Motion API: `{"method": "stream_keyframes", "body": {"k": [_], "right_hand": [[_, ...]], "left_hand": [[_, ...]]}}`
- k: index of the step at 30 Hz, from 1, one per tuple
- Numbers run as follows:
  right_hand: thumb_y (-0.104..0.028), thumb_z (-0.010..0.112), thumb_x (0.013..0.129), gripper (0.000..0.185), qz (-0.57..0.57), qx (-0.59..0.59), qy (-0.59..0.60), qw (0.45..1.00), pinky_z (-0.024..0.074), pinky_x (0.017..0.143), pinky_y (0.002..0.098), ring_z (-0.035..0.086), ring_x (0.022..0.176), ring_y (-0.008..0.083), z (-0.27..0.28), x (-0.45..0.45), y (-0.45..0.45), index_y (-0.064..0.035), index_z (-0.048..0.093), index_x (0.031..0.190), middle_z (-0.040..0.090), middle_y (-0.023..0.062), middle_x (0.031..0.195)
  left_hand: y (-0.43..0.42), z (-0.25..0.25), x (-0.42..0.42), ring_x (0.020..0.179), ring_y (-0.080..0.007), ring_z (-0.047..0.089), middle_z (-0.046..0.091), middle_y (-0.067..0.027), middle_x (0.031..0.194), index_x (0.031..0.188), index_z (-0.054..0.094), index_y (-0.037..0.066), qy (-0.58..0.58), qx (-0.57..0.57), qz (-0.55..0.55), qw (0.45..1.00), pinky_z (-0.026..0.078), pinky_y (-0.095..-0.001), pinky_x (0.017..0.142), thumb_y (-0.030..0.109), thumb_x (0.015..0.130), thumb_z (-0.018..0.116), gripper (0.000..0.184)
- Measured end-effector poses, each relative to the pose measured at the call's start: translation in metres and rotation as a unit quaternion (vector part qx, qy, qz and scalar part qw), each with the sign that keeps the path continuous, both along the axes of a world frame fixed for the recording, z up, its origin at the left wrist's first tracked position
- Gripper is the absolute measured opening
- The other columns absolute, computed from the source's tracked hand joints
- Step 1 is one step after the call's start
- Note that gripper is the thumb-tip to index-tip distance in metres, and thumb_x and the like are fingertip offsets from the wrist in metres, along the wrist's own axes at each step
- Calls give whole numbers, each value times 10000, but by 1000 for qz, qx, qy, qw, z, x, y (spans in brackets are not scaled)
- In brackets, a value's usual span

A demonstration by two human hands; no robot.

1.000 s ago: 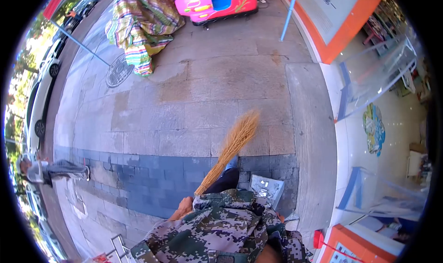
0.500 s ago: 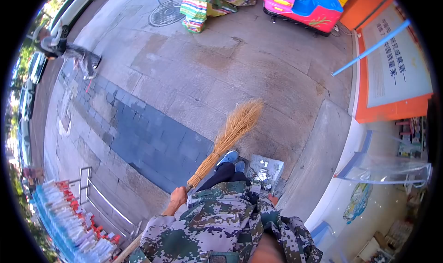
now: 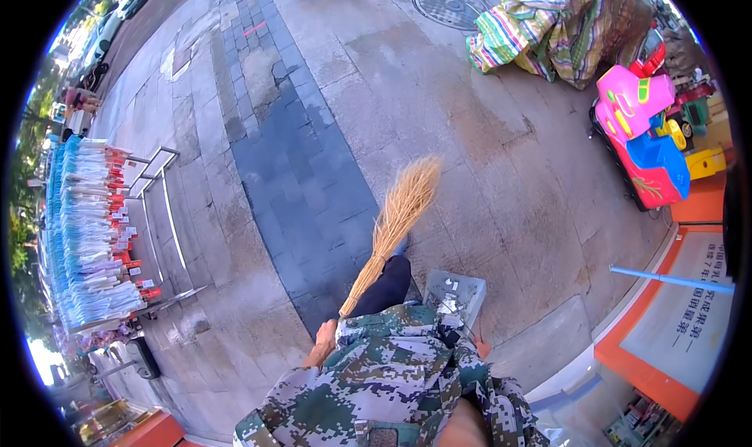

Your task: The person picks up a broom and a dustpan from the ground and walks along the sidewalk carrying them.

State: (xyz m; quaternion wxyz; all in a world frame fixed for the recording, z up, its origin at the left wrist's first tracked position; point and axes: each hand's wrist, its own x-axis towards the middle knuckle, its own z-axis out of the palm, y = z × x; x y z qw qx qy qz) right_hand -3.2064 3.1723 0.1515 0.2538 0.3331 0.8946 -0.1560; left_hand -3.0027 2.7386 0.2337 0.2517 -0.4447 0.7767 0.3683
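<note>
- The broom points away from the person, its bristle end forward and leaning to the right; its long axis goes slanting from the left hand up to the fanned tips.
- It is seen above the pavement, in front of the camouflage jacket and beside the dark trouser leg. If the tips touch the ground, I cannot tell.
- The broom is straw-yellow, made of many thin twigs, tied narrow at the lower part and spreading wide to a ragged, paler end.
- The left hand is closed around the tied base of the broom. What continues behind this hand is not visible.
- The right hand is at the rear side of the grey dustpan, near its thin handle; the fingers are small and partly covered by the sleeve, so their grip I cannot tell.
- The dustpan lies to the right of the broom, with whitish small pieces in it, too small to name; the jacket hides its near edge.
- Far right ahead, a pink and blue ride-on car is near a striped cover, which the round view border cuts.
</note>
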Motion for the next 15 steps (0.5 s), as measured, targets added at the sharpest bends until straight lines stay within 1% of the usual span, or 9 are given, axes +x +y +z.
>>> {"method": "stream_keyframes", "body": {"k": [2,4,6,7,8,10,11,13,15], "right_hand": [[-296,591,679,414,59,-24,50,997,412,706,422,564,801,370,0,-39,2,101,593,795,587,260,803],[-291,592,676,427,84,-52,22,995,419,695,416,570,789,372,14,-71,-14,111,586,821,587,264,796],[-278,588,679,419,86,-20,15,996,426,682,405,580,782,358,29,-119,-58,115,582,826,586,270,796],[-266,583,684,398,95,-51,36,994,428,679,396,583,797,351,4,-128,-55,105,586,829,584,273,802],[-266,583,684,398,79,-51,43,995,428,679,396,583,797,351,-4,-143,-63,105,586,829,584,273,802],[-259,570,675,360,87,-57,67,992,425,539,403,595,599,279,-13,-175,-89,101,591,691,576,220,600],[-259,570,675,360,77,-58,71,993,425,539,403,595,599,279,-11,-185,-103,101,591,691,576,220,600],[-258,561,697,368,69,-58,30,996,427,683,408,580,811,360,-5,-205,-133,82,590,837,580,274,793],[-263,558,700,373,48,-64,16,997,428,688,413,576,819,367,-15,-227,-157,84,588,833,577,276,798]], "left_hand": [[32,-83,30,903,-389,504,533,-227,926,1014,506,75,48,80,112,989,413,-424,749,231,786,446,284],[24,-97,18,934,-371,479,505,-221,950,1081,454,108,41,84,95,991,402,-406,757,236,792,429,317],[11,-88,-4,901,-387,501,531,-230,913,1014,503,78,99,11,111,989,406,-433,732,263,790,448,296],[-8,-62,-33,853,-401,531,563,-236,855,915,547,42,13,34,126,991,411,-458,704,295,779,477,295],[-19,-71,-42,808,-406,553,578,-243,804,841,564,5,3,5,120,993,422,-461,676,302,761,512,312],[-49,-39,-87,803,-400,560,579,-249,806,849,562,-7,-36,-4,148,988,431,-442,671,253,731,542,286],[-60,-26,-102,802,-400,560,576,-255,805,847,560,-20,-41,-11,151,988,432,-441,669,231,708,554,287],[-88,-23,-120,796,-403,559,571,-271,797,836,553,-51,-15,-21,145,989,429,-452,677,138,653,543,263],[-113,-24,-147,795,-406,558,570,-274,792,830,552,-57,-23,-47,156,986,427,-455,684,111,646,522,251]]}}
